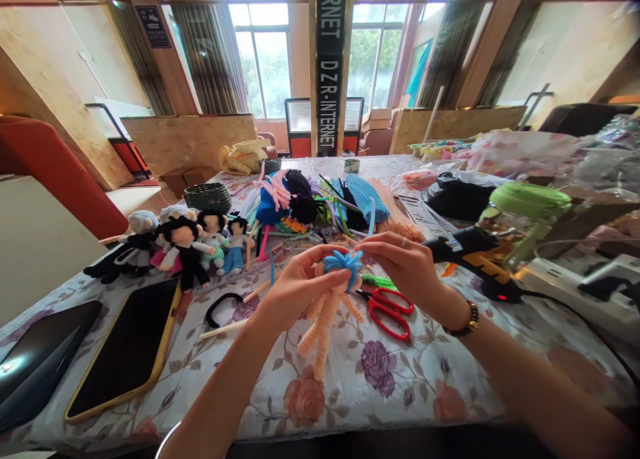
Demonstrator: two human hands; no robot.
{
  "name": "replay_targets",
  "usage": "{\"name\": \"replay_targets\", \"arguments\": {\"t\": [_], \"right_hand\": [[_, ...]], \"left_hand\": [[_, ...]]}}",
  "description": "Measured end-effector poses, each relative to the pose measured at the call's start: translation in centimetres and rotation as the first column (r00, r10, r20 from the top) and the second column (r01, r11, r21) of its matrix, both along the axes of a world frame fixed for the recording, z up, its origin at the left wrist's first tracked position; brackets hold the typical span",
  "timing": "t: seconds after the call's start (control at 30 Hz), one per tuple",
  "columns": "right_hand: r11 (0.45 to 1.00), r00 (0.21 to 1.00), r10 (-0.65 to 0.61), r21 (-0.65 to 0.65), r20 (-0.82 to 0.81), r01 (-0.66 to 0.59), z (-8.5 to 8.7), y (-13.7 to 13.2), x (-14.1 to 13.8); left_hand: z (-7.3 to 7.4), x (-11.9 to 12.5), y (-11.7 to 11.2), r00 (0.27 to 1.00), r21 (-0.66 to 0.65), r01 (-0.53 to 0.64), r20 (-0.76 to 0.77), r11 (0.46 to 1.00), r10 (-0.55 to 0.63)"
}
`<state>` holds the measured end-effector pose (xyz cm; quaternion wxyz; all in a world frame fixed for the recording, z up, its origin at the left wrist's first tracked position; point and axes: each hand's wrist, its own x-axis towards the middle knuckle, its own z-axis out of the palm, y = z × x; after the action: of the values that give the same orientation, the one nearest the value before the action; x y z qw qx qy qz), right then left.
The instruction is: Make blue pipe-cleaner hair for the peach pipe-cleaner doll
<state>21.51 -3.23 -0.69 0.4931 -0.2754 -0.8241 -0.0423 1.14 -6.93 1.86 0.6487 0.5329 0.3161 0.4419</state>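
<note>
Above the flowered tablecloth (380, 386) I hold a small doll (325, 316) made of peach pipe cleaners, with blue pipe-cleaner hair (343, 262). My left hand (295, 289) is closed round the doll's head and upper body from the left. My right hand (405, 262) pinches the blue hair from the right with its fingertips. The doll's legs hang down free. Red-handled scissors (390, 309) lie on the cloth just under my right hand.
Several finished dolls (185, 246) lie at the left. A yellow-cased phone (127, 346) and a dark tablet (37, 362) rest at the near left. A pile of coloured pipe cleaners (320, 202) sits behind. A black glue gun (470, 252) and a power strip (575, 286) stand at the right.
</note>
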Motion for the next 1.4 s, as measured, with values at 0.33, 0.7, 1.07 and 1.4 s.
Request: {"name": "replay_targets", "arguments": {"t": [0.33,0.7,1.07,1.4], "right_hand": [[1.000,1.000,0.019,0.019,0.002,-0.019,0.0,-0.3,-0.2],[0.999,1.000,0.008,0.034,-0.003,-0.008,0.2,-0.5,-0.5],[0.998,1.000,-0.005,0.059,-0.007,0.006,0.5,-0.9,-0.8],[0.937,0.926,-0.341,-0.020,0.161,0.348,3.7,-3.0,0.5]], "left_hand": [[0.3,0.1,-0.2,0.999,-0.051,-0.026,0.023,0.998,0.027],[-0.1,0.2,0.1,0.995,-0.107,-0.030,0.092,0.994,0.040],[-0.2,0.4,0.1,0.992,-0.145,-0.055,0.104,0.988,0.070],[0.4,0.0,0.2,0.970,-0.160,-0.119,0.190,0.980,0.149]]}}
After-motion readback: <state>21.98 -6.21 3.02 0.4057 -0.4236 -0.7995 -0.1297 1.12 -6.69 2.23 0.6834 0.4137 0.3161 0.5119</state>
